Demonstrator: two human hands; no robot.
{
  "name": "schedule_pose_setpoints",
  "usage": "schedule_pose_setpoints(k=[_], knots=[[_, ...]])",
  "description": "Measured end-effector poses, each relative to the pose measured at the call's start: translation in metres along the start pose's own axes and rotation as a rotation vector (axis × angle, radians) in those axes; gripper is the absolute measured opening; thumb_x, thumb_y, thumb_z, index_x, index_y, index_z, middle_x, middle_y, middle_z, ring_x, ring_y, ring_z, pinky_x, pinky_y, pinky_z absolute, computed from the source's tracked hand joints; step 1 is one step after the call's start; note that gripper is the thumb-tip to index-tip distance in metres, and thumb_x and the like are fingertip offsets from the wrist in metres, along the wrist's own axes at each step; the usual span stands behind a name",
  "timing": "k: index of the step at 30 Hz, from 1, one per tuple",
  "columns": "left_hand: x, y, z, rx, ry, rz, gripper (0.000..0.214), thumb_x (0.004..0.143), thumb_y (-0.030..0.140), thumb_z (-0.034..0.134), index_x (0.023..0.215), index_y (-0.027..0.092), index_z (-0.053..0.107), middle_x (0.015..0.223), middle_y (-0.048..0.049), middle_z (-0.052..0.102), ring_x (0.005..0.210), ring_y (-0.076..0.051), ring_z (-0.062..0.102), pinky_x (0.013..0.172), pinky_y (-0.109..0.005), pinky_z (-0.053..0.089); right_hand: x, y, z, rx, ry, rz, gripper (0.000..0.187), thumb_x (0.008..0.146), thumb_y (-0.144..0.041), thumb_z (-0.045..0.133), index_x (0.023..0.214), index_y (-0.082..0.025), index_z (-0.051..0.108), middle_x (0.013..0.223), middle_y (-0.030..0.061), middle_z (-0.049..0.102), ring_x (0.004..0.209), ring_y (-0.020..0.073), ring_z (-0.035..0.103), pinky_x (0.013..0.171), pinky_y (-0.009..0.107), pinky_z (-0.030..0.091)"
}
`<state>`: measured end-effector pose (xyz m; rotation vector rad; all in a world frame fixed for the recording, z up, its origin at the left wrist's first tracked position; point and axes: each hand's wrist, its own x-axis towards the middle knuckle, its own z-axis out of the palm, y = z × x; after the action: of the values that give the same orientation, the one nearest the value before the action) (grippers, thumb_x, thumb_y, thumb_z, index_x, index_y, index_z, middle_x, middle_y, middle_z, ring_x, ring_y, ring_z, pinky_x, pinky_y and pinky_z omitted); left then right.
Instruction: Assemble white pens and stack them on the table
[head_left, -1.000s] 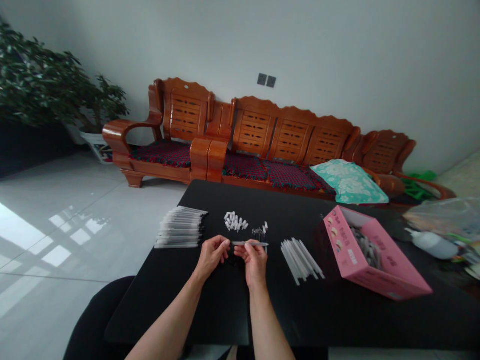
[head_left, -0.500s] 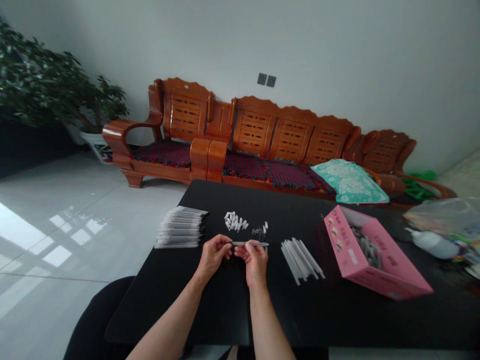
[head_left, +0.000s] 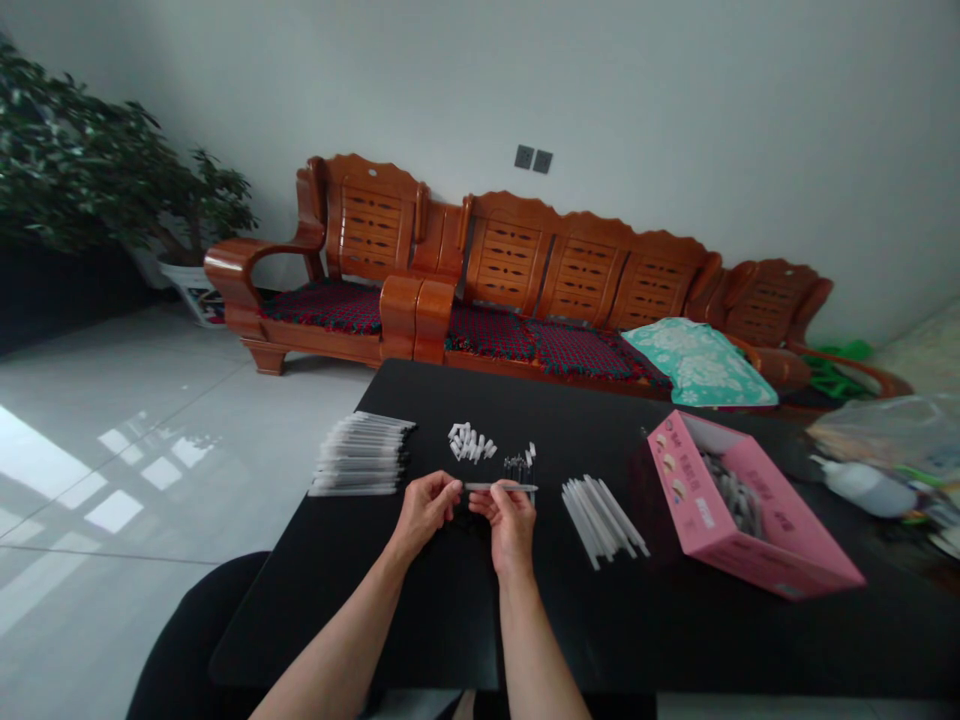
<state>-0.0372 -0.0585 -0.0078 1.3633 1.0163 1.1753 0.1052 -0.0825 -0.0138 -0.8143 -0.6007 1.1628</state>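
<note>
My right hand [head_left: 511, 520] holds a slim grey-white pen [head_left: 480, 487] level between thumb and fingers. At the pen's left end, my left hand [head_left: 427, 508] is closed in a pinch; any small part between its fingertips is too small to make out. Just beyond my hands lie a small pile of short white caps [head_left: 470, 442] and several thin dark pieces with fine tips [head_left: 517, 466]. A neat row of pale pens with dark ends [head_left: 358, 455] lies to the left. More whitish tubes [head_left: 602, 520] are fanned out to the right of my right hand.
On the right of the black table [head_left: 442, 610] stands an open pink box [head_left: 757, 560] with grey contents. Beyond it are a white bottle [head_left: 866, 488] and a clear plastic bag [head_left: 892, 425]. A wooden sofa [head_left: 510, 255] stands behind the table.
My left hand has shifted very slightly at the pen's left end. The pen and my right hand stay in place.
</note>
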Motion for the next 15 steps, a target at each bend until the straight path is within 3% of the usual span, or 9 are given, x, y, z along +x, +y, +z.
schedule_pose_setpoints(k=[2, 8, 13, 15], knots=[[0.0002, -0.0014, 0.0008, -0.005, -0.001, -0.003, 0.032, 0.083, 0.042, 0.060, 0.072, 0.012, 0.060, 0.044, 0.0031, 0.053, 0.034, -0.005, 0.041, 0.034, -0.014, 0.028, -0.0003, 0.0002, -0.0001, -0.004, -0.005, -0.004, 0.024, 0.077, -0.026, 0.072, 0.090, -0.015, 0.056, 0.070, 0.0039, 0.073, 0.062, 0.0213, 0.073, 0.054, 0.029, 0.060], [0.0014, -0.0005, 0.0026, -0.132, -0.002, 0.059, 0.031, 0.077, 0.037, 0.069, 0.094, 0.012, 0.062, 0.065, -0.0016, 0.065, 0.052, -0.011, 0.058, 0.046, -0.019, 0.047, 0.0004, 0.0009, -0.0008, -0.005, -0.006, -0.006, 0.022, 0.077, -0.026, 0.073, 0.088, -0.015, 0.057, 0.070, 0.0038, 0.073, 0.062, 0.0198, 0.073, 0.056, 0.027, 0.060], [0.0011, -0.0017, 0.0010, -0.014, -0.003, 0.017, 0.033, 0.085, 0.043, 0.057, 0.074, 0.012, 0.060, 0.047, 0.0025, 0.054, 0.035, -0.005, 0.042, 0.034, -0.014, 0.030, 0.0001, 0.0018, 0.0000, -0.020, -0.008, -0.008, 0.022, 0.077, -0.026, 0.072, 0.089, -0.015, 0.057, 0.069, 0.0036, 0.073, 0.063, 0.0204, 0.073, 0.057, 0.029, 0.060], [0.0011, -0.0018, 0.0011, -0.035, -0.007, 0.018, 0.031, 0.084, 0.042, 0.060, 0.074, 0.012, 0.060, 0.048, 0.0024, 0.055, 0.036, -0.005, 0.043, 0.035, -0.014, 0.032, -0.0004, 0.0019, 0.0005, -0.025, -0.009, -0.009, 0.021, 0.078, -0.026, 0.072, 0.089, -0.015, 0.057, 0.070, 0.0037, 0.073, 0.063, 0.0206, 0.073, 0.056, 0.029, 0.060]])
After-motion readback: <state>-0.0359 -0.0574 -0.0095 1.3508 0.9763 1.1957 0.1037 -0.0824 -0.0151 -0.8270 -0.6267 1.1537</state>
